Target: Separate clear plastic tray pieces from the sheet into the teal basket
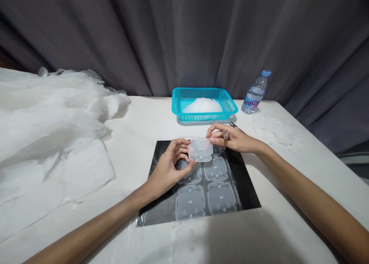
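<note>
A thin, translucent rounded-square plastic piece (201,150) with small slots and dots is held up between my hands. My left hand (173,164) grips its left edge, thumb below and fingers above. At the upper right corner, my right hand (226,139) pinches the same piece between thumb and fingertips. A small greyish band (226,135) shows on one right finger. Under the hands lies a clear plastic sheet (190,202) with several similar shapes, over a black board (246,183). Dark pointed tool tips (233,124) show behind my right hand, their lower part hidden.
A turquoise basket (206,117) with a pile of whitish translucent pieces (203,106) stands behind the board. To its right is a water bottle (254,94). Crumpled whitish sheets (54,141) heap at the left. Thin clear scraps (278,131) lie at the right. A grey curtain (184,37) hangs behind.
</note>
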